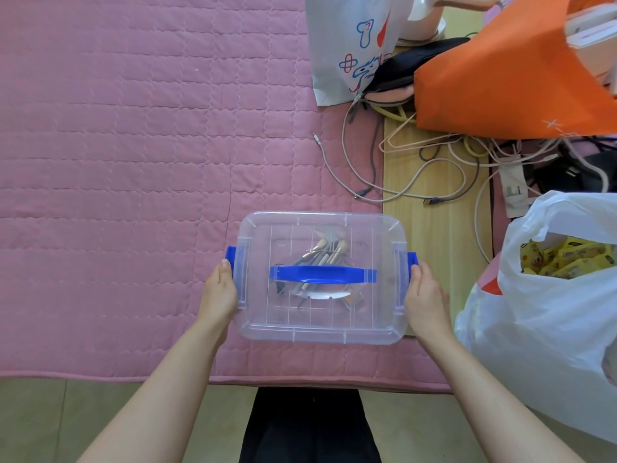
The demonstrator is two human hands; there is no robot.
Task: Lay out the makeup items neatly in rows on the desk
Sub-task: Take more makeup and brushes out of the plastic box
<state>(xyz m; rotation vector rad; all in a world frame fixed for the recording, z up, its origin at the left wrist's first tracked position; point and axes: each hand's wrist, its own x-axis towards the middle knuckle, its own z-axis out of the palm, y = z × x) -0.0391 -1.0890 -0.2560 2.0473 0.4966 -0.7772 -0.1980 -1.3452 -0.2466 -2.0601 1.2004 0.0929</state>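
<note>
A clear plastic storage box (320, 325) with a blue carry handle (322, 275) and blue side latches sits on the pink quilted cover, its lid on. Through the lid I see several makeup brushes (325, 253) lying jumbled inside. My left hand (218, 292) grips the box's left end at the blue latch (230, 254). My right hand (425, 295) grips the right end at the other blue latch (413, 259). Fingers of both hands are hidden under the box sides.
The pink quilted cover (133, 162) spreads far to the left and back. Tangled cables (400, 168) lie on a wooden strip behind the box. A white printed bag (347, 45), an orange bag (507, 75) and a white plastic bag (547, 312) of yellow packets crowd the right.
</note>
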